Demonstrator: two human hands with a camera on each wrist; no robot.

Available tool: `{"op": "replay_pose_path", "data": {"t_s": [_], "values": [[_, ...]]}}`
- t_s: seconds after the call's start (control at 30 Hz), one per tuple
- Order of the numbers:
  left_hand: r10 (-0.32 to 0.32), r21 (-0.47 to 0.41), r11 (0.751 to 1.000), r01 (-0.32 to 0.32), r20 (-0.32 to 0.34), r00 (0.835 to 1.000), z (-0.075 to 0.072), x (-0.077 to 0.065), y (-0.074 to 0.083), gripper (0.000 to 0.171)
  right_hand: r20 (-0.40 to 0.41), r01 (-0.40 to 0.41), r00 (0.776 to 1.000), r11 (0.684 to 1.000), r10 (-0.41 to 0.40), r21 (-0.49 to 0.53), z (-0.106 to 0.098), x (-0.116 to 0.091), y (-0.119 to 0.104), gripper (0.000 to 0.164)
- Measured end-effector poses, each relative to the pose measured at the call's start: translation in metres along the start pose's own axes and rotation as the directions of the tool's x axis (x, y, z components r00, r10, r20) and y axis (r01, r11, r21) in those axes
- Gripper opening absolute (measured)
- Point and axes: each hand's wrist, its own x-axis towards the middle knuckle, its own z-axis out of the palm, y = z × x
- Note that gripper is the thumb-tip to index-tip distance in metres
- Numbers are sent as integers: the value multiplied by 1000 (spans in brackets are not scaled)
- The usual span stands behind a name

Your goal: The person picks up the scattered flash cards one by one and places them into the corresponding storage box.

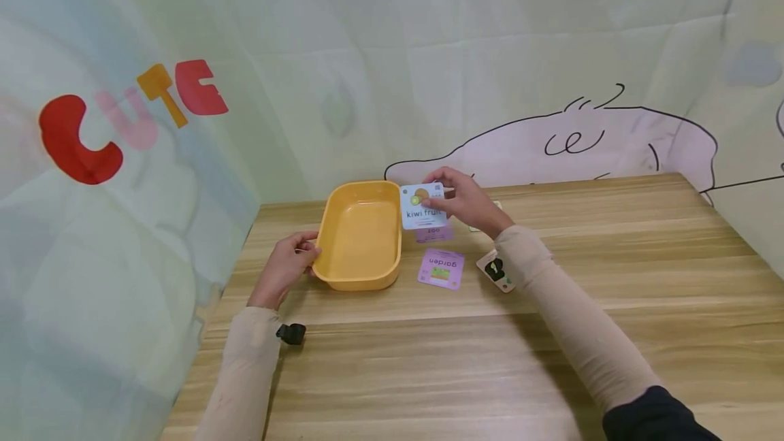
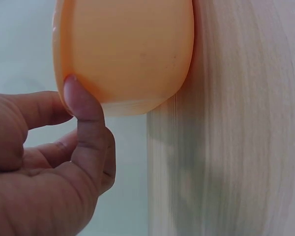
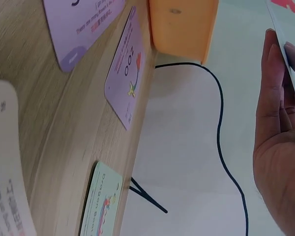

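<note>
My right hand [image 1: 462,199] pinches a light-blue "kiwi fruit" card [image 1: 416,216] between thumb and fingers, raised above the table just right of a yellow plastic tray [image 1: 358,283]. In the right wrist view that card [image 3: 281,44] appears nearly edge-on. My left hand [image 1: 288,264] grips the tray's near left rim, and the left wrist view shows the thumb [image 2: 83,101] over the tray's edge [image 2: 132,105]. Under the raised card lies a purple "zoo" card [image 1: 435,234], partly covered in the head view. A purple "garden" card [image 1: 441,269] lies nearer, facing away from me.
A card with a black and green picture [image 1: 496,271] lies beside my right sleeve. Behind that wrist is a pale green card [image 3: 102,201], mostly hidden in the head view. The wooden table [image 1: 398,366] meets a printed cloth backdrop [image 1: 306,87] at its back and left.
</note>
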Motion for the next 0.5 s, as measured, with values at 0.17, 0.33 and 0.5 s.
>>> {"op": "replay_pose_path", "data": {"t_s": [0.17, 0.33, 0.5], "values": [[6, -9, 1000, -6, 2, 1000, 0, 0, 1, 42, 18, -12, 1000, 1000, 12, 9, 6, 3, -1, 40], [5, -5, 1000, -5, -4, 1000, 0, 0, 1, 43, 23, -9, 1000, 1000, 8, 17, 12, 4, -4, 39], [6, -4, 1000, -6, -10, 1000, 1, 0, 1, 43, 30, 9, 999, 999, -10, 34, 18, 8, -6, 34]]}}
